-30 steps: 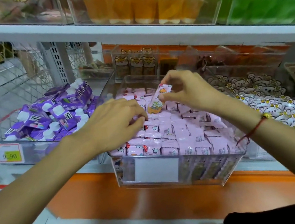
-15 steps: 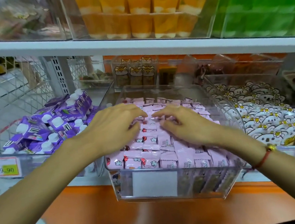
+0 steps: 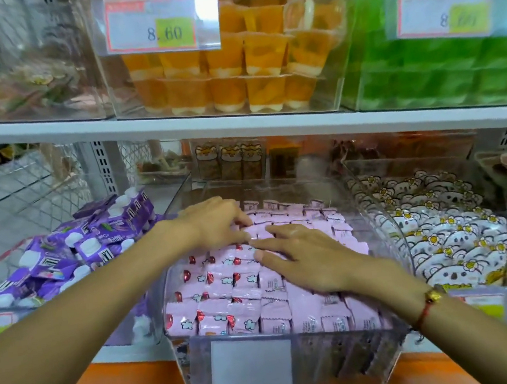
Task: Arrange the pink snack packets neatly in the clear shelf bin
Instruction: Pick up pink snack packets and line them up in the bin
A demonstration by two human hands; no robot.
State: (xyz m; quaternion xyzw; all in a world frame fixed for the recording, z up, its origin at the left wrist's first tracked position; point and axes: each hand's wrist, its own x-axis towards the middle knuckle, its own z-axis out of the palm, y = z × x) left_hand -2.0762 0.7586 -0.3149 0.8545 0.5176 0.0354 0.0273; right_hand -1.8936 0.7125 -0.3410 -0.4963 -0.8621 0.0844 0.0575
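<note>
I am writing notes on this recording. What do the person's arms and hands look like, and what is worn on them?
Both forearms are bare, with no sleeves and no gloves. The left hand wears nothing visible. The wrist of the right hand carries a thin red cord bracelet with a small gold bead. No rings show on the fingers.

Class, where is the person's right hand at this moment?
Head view, centre: the right hand lies flat on the pink packets in the clear bin, beside the left hand.
</note>
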